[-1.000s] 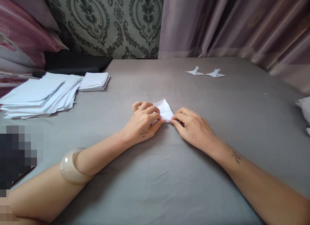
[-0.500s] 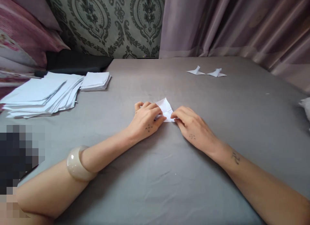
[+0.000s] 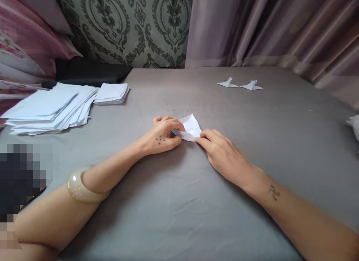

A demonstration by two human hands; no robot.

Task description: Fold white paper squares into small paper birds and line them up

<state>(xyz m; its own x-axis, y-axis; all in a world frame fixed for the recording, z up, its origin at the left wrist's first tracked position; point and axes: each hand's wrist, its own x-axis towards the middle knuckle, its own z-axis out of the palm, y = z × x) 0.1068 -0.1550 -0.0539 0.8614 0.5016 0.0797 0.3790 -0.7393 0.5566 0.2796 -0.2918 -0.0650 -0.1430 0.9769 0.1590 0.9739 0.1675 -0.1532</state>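
A small piece of white paper (image 3: 192,123) with creases lies on the grey cloth between my hands, its front edge folded up in a strip. My left hand (image 3: 165,133) is at its left side, with the fingertips on the sheet and the thumb curved apart below them. At the right front corner, my right hand (image 3: 220,146) pinches the paper between thumb and fingers. Part of the left side of the sheet is hidden behind my left fingers.
Large white sheets (image 3: 50,107) are stacked at the left, with a pile of smaller squares (image 3: 112,93) beside them. Two folded paper birds (image 3: 227,82) stand at the back right. A black cushion-like item (image 3: 89,70) lies behind the stacks. A whitish object (image 3: 353,124) shows at the right edge.
My left hand has slid a little to the left along the paper, and its thumb has drawn away from the right hand. The right hand has shifted slightly left at the corner.
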